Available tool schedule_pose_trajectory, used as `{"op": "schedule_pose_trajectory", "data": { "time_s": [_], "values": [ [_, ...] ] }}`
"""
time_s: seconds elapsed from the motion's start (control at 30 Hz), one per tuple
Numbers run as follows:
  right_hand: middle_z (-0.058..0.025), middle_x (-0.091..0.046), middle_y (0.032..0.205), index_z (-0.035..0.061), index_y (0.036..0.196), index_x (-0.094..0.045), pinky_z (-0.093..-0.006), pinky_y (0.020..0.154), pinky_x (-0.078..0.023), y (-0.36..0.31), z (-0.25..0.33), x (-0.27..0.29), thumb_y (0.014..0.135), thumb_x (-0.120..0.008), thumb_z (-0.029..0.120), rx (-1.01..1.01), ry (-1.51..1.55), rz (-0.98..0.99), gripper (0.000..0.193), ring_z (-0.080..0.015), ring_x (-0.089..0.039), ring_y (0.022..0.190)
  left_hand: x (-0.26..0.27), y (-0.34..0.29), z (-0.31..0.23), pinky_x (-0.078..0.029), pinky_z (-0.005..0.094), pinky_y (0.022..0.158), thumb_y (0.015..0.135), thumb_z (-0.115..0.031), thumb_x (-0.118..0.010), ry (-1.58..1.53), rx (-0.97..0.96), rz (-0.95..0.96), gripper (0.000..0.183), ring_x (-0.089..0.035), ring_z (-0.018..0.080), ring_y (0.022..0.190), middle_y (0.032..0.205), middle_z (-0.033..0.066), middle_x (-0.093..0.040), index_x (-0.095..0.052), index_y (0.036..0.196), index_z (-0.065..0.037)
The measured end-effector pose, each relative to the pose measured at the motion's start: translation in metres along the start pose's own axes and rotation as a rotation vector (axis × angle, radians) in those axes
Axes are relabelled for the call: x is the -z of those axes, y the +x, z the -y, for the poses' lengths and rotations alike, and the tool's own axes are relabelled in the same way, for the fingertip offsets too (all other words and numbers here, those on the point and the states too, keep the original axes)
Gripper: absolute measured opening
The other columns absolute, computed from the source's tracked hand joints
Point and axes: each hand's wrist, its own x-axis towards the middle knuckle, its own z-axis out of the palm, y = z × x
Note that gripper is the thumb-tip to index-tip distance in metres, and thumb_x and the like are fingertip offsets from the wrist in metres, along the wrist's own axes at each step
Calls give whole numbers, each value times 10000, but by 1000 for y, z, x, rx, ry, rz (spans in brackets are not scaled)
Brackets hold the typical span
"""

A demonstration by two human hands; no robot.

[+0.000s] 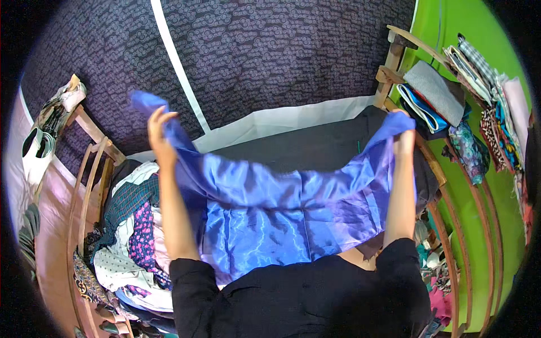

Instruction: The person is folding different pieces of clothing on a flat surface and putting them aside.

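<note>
A shiny blue satin cloth (pixel 253 186) hangs stretched between my raised hands, sagging in the middle and showing creases. My left hand (pixel 160 132) is closed on its left end, and a loose corner sticks out past the fingers. At the right end, my right hand (pixel 403 141) grips the cloth, with fabric draped over the fingers and hiding most of them. The lower part of the cloth falls toward my body in front of the black shirt. Behind it lies a dark grey flat surface (pixel 315 143).
A heap of mixed clothes (pixel 132 236) lies at the left, beside curved wooden rails (pixel 84 191). Folded fabrics (pixel 431 93) hang over wooden rails at the right, before a green wall (pixel 479 236). A dark patterned curtain (pixel 282 56) hangs at the back.
</note>
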Motion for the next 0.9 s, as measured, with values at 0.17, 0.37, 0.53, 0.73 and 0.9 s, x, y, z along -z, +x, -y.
{"op": "schedule_pose_trajectory", "data": {
  "time_s": [0.17, 0.37, 0.53, 0.73, 0.9],
  "values": [
    [-59, -612, 834, 4, 848, -607, -258, 718, -453, -88, 10, -132, 775, -509, 70, -91, -175, 478, 138, -137, -575, 794, -68, -47, -128, -422, 370, 873, 659, 45, -541, -371, -281, 267, 218, -539, 277, 979, 1029, 118, -573, -653, 793, -86],
    [-75, -607, 874, -22, 884, -601, -228, 706, -447, -159, -6, -155, 775, -558, 45, -325, 124, 445, 136, -129, -570, 786, -98, -109, -174, -465, 346, 834, 630, 118, -573, -795, -132, 561, 237, -563, 269, 978, 961, 115, -596, -618, 797, -45],
    [-80, -593, 895, -35, 929, -577, -202, 668, -455, -189, -23, -145, 759, -617, 59, -499, 290, 344, 198, -115, -575, 772, -107, -125, -176, -464, 303, 690, 583, -39, -744, -674, 182, 287, 391, -535, 244, 830, 959, 111, -482, -568, 931, -64],
    [-74, -591, 865, -38, 867, -584, -204, 628, -458, -206, -24, -134, 665, -669, 44, -576, 265, 405, 234, -106, -572, 739, -108, -112, -154, -427, 289, 706, 520, -130, -755, -953, 215, 715, 617, -512, 161, 785, 838, 64, -528, -554, 1102, -82],
    [-73, -586, 847, -28, 850, -583, -219, 620, -474, -214, -16, -135, 643, -700, 53, -632, 393, 410, 251, -123, -578, 723, -93, -104, -145, -318, 222, 498, 628, -102, -683, -1009, 503, 1168, 347, -371, 60, 530, 549, -13, -406, -624, 969, -77]
  ]
}}
